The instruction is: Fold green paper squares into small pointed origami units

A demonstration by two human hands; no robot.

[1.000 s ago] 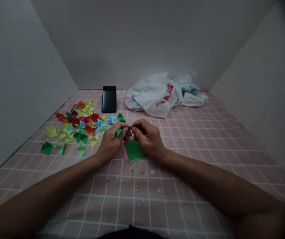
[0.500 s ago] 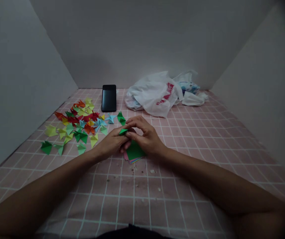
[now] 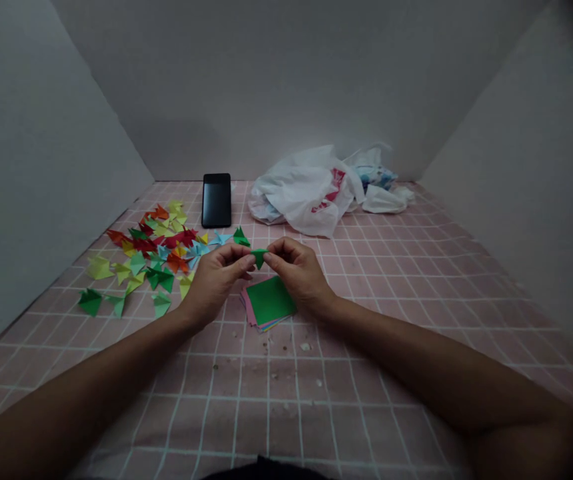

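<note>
Between my two hands is a small folded green paper (image 3: 260,257), its lower end tapering to a point. My left hand (image 3: 218,277) pinches its left side between thumb and fingers. On the other side, the thumb and fingers of my right hand (image 3: 300,272) grip it too. Just below lies a stack of square colored paper (image 3: 270,301), green on top, with pink and other colors showing at the edges. Part of its right side is hidden behind my right hand. A folded green paper piece (image 3: 240,236) rests on the cloth just beyond my left hand.
Many folded paper pieces (image 3: 159,243) in red, orange, yellow, blue and green lie spread at the left. A black phone (image 3: 216,201) lies behind them. White plastic bags (image 3: 306,190) sit by the back wall. Small scraps (image 3: 306,347) dot the pink checked cloth (image 3: 391,333).
My hands have drawn apart from their overlapped hold and turned, so the green piece now points downward between both sets of fingertips. More of the paper stack shows.
</note>
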